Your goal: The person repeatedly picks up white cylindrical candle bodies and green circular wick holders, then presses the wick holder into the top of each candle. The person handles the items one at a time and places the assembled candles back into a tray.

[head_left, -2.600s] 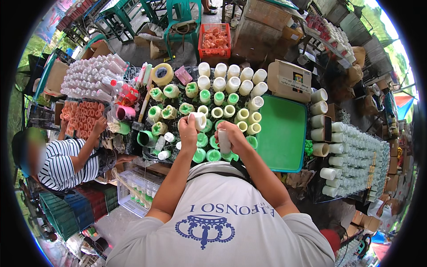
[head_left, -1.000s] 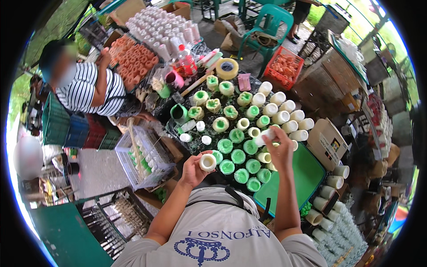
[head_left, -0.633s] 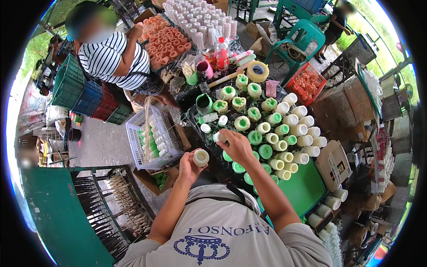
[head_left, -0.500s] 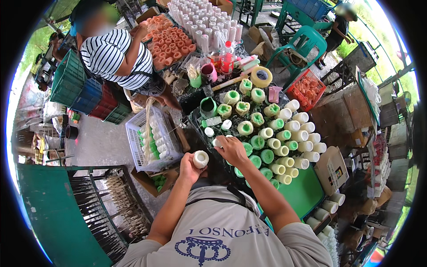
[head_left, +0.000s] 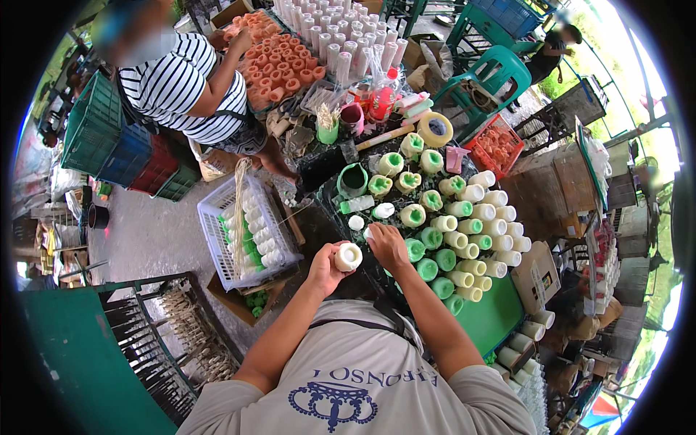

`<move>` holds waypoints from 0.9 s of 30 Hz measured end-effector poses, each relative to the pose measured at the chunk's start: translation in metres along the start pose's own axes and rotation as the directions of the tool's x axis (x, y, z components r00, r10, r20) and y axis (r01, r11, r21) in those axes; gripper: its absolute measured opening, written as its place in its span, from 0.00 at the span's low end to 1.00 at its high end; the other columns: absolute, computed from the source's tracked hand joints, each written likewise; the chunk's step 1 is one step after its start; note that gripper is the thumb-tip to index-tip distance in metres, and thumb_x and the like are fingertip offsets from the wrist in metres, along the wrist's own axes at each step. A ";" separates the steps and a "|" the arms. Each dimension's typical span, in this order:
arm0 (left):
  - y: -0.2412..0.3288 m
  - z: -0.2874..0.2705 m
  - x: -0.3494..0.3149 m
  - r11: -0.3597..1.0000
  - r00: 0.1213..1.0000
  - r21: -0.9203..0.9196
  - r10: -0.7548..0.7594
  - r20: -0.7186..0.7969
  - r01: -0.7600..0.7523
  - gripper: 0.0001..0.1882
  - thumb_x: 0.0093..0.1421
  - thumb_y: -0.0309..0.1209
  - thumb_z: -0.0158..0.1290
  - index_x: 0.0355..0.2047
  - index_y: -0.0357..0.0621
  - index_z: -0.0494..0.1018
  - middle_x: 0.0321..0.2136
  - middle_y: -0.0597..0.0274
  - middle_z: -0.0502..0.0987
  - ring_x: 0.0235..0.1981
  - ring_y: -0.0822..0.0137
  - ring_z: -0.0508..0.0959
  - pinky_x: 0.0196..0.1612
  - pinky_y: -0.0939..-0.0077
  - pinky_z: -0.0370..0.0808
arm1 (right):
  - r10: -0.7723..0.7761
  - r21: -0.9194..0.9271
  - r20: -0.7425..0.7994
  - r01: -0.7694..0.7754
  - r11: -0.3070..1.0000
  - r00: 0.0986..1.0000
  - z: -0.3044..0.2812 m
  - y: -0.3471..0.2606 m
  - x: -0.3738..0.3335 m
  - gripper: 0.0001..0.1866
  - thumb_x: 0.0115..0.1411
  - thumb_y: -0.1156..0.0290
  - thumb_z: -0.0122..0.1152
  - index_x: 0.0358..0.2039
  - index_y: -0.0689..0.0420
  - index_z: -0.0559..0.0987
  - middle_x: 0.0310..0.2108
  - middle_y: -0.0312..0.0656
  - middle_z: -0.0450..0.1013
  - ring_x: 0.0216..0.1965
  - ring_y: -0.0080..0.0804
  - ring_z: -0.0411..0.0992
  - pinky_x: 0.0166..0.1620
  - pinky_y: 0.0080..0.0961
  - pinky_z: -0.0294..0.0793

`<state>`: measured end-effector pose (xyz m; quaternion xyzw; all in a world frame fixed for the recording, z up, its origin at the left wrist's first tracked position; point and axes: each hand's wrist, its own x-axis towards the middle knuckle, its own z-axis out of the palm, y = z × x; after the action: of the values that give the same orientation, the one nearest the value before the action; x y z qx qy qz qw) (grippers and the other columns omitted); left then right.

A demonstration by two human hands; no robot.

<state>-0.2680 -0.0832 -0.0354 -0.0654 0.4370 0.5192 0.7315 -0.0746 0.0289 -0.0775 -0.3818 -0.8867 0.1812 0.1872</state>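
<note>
My left hand (head_left: 325,274) is wrapped round a short cream-white candle (head_left: 349,257), its ringed round top facing up, just off the near-left edge of the dark table. Beside it my right hand (head_left: 389,246) pinches a small white piece (head_left: 368,233) at that edge; the fingers hide most of it. Two more white pieces, one round (head_left: 356,222) and one oval (head_left: 383,210), lie just beyond. Close to the right hand stand green cup-shaped candles (head_left: 415,249). Farther off are cream candles with green hollows (head_left: 390,164), and to the right rows of white candles (head_left: 500,228).
A green pitcher (head_left: 353,180), tape roll (head_left: 435,129) and pink cup (head_left: 352,114) stand on the table. Left of it is a white basket (head_left: 210,221) of white and green pieces. A person in a striped shirt (head_left: 167,76) works by orange pieces (head_left: 283,69). A green chair (head_left: 500,69) stands behind.
My left hand has brought the cream-white candle rightward, closer to my right hand. My right hand still pinches the small white piece. The whole view has shifted slightly.
</note>
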 end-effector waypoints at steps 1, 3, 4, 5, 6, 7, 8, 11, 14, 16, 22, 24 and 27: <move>0.005 0.001 0.000 1.000 1.000 0.001 -0.007 0.026 0.007 0.20 0.64 0.40 0.49 0.53 0.47 0.76 0.46 0.58 0.82 0.46 0.59 0.81 0.46 0.57 0.78 | 0.018 -0.013 -0.009 -0.018 1.000 1.000 -0.001 -0.002 0.002 0.20 0.57 0.73 0.68 0.50 0.59 0.76 0.47 0.46 0.79 0.50 0.48 0.77 0.57 0.41 0.74; 0.013 0.001 0.005 1.000 0.998 0.009 -0.022 0.051 0.021 0.20 0.64 0.40 0.49 0.53 0.47 0.76 0.46 0.59 0.81 0.46 0.60 0.82 0.46 0.59 0.78 | 0.044 -0.041 0.015 -0.044 0.998 0.999 -0.006 -0.007 0.004 0.21 0.57 0.72 0.69 0.51 0.59 0.77 0.48 0.45 0.79 0.51 0.46 0.76 0.58 0.40 0.72; 0.015 -0.002 0.010 1.000 0.998 0.015 -0.028 0.049 0.027 0.20 0.64 0.40 0.49 0.53 0.47 0.75 0.46 0.58 0.81 0.46 0.60 0.82 0.46 0.59 0.78 | 0.058 -0.054 0.026 -0.056 0.997 0.998 -0.008 -0.009 0.005 0.22 0.56 0.72 0.69 0.51 0.59 0.77 0.48 0.45 0.79 0.51 0.45 0.76 0.59 0.40 0.72; 0.018 -0.004 0.014 0.999 0.998 0.021 -0.034 0.046 0.033 0.20 0.64 0.40 0.49 0.53 0.47 0.75 0.46 0.58 0.81 0.46 0.60 0.82 0.46 0.59 0.78 | 0.063 -0.064 0.039 -0.061 0.996 0.997 -0.010 -0.008 0.006 0.22 0.56 0.72 0.69 0.52 0.59 0.77 0.48 0.44 0.79 0.52 0.45 0.75 0.59 0.40 0.71; 0.020 -0.005 0.016 0.999 0.998 0.037 -0.038 0.047 0.037 0.21 0.64 0.40 0.49 0.54 0.46 0.75 0.47 0.58 0.81 0.46 0.60 0.81 0.46 0.58 0.78 | 0.071 -0.072 0.051 -0.067 0.995 0.996 -0.010 -0.008 0.007 0.23 0.56 0.72 0.70 0.52 0.58 0.77 0.48 0.44 0.79 0.52 0.45 0.75 0.60 0.40 0.70; 0.023 -0.006 0.019 0.998 0.998 0.053 -0.043 0.048 0.040 0.21 0.64 0.40 0.49 0.54 0.46 0.75 0.47 0.58 0.81 0.46 0.59 0.81 0.46 0.58 0.79 | 0.078 -0.079 0.063 -0.073 0.994 0.995 -0.011 -0.008 0.007 0.23 0.55 0.72 0.70 0.52 0.58 0.77 0.48 0.44 0.79 0.53 0.44 0.75 0.60 0.40 0.69; 0.024 -0.006 0.021 0.997 0.998 0.068 -0.047 0.049 0.043 0.22 0.64 0.40 0.48 0.55 0.45 0.75 0.47 0.58 0.82 0.46 0.59 0.81 0.47 0.58 0.79 | 0.082 -0.073 0.061 -0.077 0.994 0.995 -0.012 -0.008 0.007 0.23 0.55 0.72 0.70 0.52 0.58 0.77 0.48 0.44 0.79 0.53 0.44 0.74 0.61 0.40 0.69; 0.030 0.005 0.019 0.994 0.993 0.102 -0.058 0.101 0.047 0.21 0.64 0.41 0.49 0.53 0.46 0.75 0.47 0.59 0.81 0.46 0.61 0.81 0.46 0.60 0.78 | 0.081 -0.058 0.022 -0.080 0.995 0.996 -0.018 -0.009 0.006 0.23 0.55 0.72 0.70 0.52 0.58 0.78 0.49 0.44 0.78 0.53 0.44 0.74 0.61 0.40 0.68; 0.034 0.014 0.017 0.990 0.987 0.129 -0.074 0.145 0.056 0.23 0.64 0.42 0.48 0.55 0.47 0.74 0.47 0.60 0.81 0.47 0.63 0.80 0.46 0.62 0.76 | 0.131 0.022 -0.076 -0.130 0.991 0.988 -0.044 -0.026 0.006 0.20 0.57 0.68 0.70 0.50 0.57 0.80 0.47 0.46 0.79 0.51 0.43 0.76 0.58 0.39 0.70; 0.039 0.026 0.013 0.985 0.962 0.154 -0.113 0.248 0.076 0.25 0.64 0.43 0.46 0.58 0.47 0.72 0.49 0.61 0.80 0.47 0.64 0.79 0.46 0.62 0.75 | 0.280 0.166 -0.132 -0.257 0.952 0.951 -0.077 -0.046 -0.004 0.17 0.62 0.63 0.68 0.48 0.58 0.81 0.46 0.47 0.80 0.48 0.41 0.78 0.56 0.38 0.73; 0.016 0.100 0.000 0.917 0.825 0.377 -0.309 0.473 0.127 0.29 0.67 0.39 0.43 0.67 0.46 0.63 0.55 0.58 0.77 0.51 0.63 0.79 0.53 0.60 0.77 | 0.595 0.900 0.358 -0.436 -0.014 0.719 -0.089 -0.064 -0.085 0.25 0.78 0.50 0.48 0.48 0.60 0.81 0.39 0.34 0.80 0.41 0.20 0.75 0.47 0.23 0.73; 0.002 0.114 0.004 0.884 0.801 0.455 -0.348 0.488 0.107 0.28 0.69 0.30 0.44 0.69 0.45 0.60 0.53 0.58 0.77 0.55 0.63 0.78 0.59 0.63 0.76 | 0.693 0.933 0.250 -0.359 0.015 0.677 -0.102 -0.066 -0.106 0.20 0.76 0.55 0.52 0.50 0.60 0.80 0.43 0.34 0.79 0.45 0.19 0.74 0.51 0.22 0.71; -0.040 0.127 0.005 0.892 0.796 0.452 -0.288 0.533 0.020 0.30 0.67 0.26 0.47 0.69 0.46 0.60 0.52 0.57 0.77 0.52 0.63 0.80 0.58 0.63 0.76 | 0.714 0.941 0.262 -0.006 -0.339 0.649 -0.116 -0.091 -0.133 0.19 0.74 0.58 0.55 0.54 0.60 0.76 0.49 0.33 0.77 0.47 0.18 0.73 0.51 0.20 0.70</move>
<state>-0.1625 -0.0278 0.0249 0.2220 0.2847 0.3432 0.8671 0.0101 -0.1078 0.0394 -0.4094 -0.1529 0.7264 0.5305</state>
